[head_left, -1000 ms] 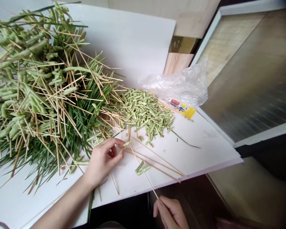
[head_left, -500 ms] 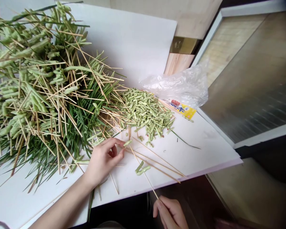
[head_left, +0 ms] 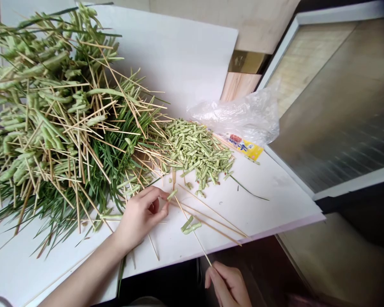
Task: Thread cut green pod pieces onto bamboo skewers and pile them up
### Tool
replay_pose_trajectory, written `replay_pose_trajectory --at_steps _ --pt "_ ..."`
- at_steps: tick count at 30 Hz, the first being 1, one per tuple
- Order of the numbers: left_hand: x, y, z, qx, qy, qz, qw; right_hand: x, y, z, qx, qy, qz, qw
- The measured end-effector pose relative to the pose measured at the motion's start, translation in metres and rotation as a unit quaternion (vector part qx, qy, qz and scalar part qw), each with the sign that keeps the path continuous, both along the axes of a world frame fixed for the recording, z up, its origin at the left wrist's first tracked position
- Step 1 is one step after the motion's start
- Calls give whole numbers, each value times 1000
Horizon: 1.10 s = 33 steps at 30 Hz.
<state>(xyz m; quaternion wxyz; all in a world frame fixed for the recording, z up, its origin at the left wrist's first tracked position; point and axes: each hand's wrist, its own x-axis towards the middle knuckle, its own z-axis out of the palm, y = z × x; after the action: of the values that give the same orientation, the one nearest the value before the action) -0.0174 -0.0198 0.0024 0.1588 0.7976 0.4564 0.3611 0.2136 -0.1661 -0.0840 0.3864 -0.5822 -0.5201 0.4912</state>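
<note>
A white board carries a large heap of green grass stalks and bamboo skewers at upper left, a pile of cut green pieces at center, and a plastic bag beyond it. The left hand, at lower center, pinches a green piece just beside one end of a bamboo skewer, whose other end the right hand grips, curled closed at the bottom edge.

From where I'm sitting, the only print I can find is on a small yellow packet tucked against the clear plastic bag: a red patch and dark characters across its face, too small and blurred for me to read any word, brand or number
</note>
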Motion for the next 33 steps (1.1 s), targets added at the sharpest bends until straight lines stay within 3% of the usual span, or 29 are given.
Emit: replay_pose_trajectory --at_steps 6,10,18,23,27,33 --pt "1 0 -1 49 23 -3 999 0 4 0 56 -6 22 998" --pt "-1 0 -4 59 32 -11 998 1 4 -4 88 -10 -3 996" --pt "0 -1 -1 -12 -1 19 1000 -6 3 0 129 0 -56 990" --pt "2 -1 -1 -36 -28 19 999 -6 3 0 138 -14 -47 989" --pt "3 -2 -1 -26 -35 5 999 -4 3 -8 158 -27 -50 986" --pt "3 -2 -4 -9 -36 -13 999 -5 1 -22 202 -47 -107 972"
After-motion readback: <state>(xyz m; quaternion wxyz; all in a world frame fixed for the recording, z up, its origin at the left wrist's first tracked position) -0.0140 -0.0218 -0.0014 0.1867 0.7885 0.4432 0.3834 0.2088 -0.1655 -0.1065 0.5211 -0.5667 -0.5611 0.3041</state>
